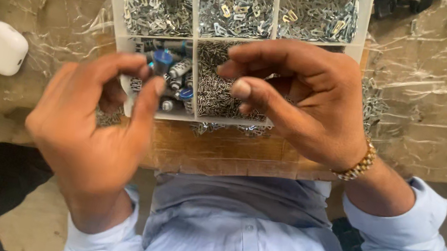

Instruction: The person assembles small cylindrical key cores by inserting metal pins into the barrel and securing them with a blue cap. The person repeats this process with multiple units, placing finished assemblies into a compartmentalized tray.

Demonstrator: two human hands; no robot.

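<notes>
My left hand pinches a small blue-capped cylinder between thumb and forefinger, just above the tray's lower left compartment. My right hand hovers over the lower middle compartment with thumb and forefinger drawn together; whether a small metal piece sits between them is too small to tell. The white divided tray holds several compartments of tiny silver metal clips, thin pins in the lower middle one, and more blue-capped cylinders in the lower left one.
The tray rests on a brown wooden board wrapped in clear film. A white rounded case lies at the left on the worn surface. Dark parts lie at the far left edge and top right. My light blue shirt fills the bottom.
</notes>
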